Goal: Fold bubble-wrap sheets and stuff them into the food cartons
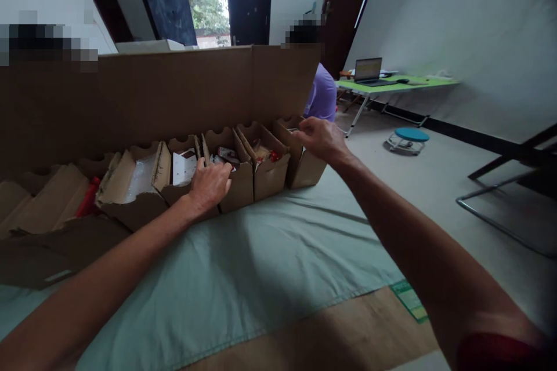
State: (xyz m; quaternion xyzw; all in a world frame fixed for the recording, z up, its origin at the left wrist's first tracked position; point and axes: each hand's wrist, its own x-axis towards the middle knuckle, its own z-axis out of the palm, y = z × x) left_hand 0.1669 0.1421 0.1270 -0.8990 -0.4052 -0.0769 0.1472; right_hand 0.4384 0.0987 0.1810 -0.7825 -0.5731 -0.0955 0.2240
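A row of small open cardboard boxes [267, 171] stands on a pale green cloth [243, 266] in front of a tall cardboard wall [174, 93]. My left hand [209, 185] rests on the front rim of one middle box [232, 188], fingers curled over its edge. My right hand [319, 138] reaches to the rightmost box [307, 168], fingers closed on its top edge. The boxes hold white packets and small red items.
Flattened cardboard [39, 255] and a red object [89, 200] lie at the left. A person in a purple shirt [322, 95] sits behind the wall. Farther right are a green table with a laptop [369, 71], a blue stool [409, 138] and a metal frame [500, 208].
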